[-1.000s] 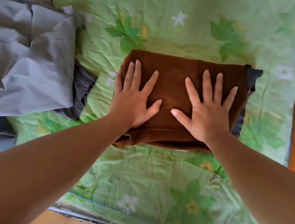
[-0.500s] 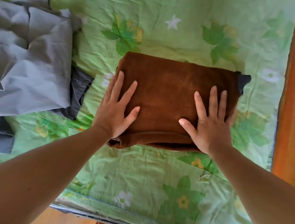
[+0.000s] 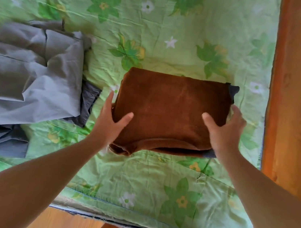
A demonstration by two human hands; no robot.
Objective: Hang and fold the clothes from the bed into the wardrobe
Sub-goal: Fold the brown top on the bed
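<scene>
- Gripping the brown folded garment [image 3: 171, 108] from both sides: left hand [image 3: 109, 122] and right hand [image 3: 225, 130] have thumbs on top and fingers [image 3: 239, 113] wrapped at the side edges.
- Garment lies on the bed [image 3: 138, 178] between the fingers; grey clothes [image 3: 31, 72] are well outside the left fingers.
- Risk: the loose rolled hem below the left thumb could sag, and an uneven lift would unfold the layers.

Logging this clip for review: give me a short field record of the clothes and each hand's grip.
surface: green floral sheet
main item: folded brown garment
left hand: thumb on top, fingers round its left edge
right hand: thumb on top, fingers round its right edge
to the left: grey garment over a darker garment, apart from the brown one
</scene>
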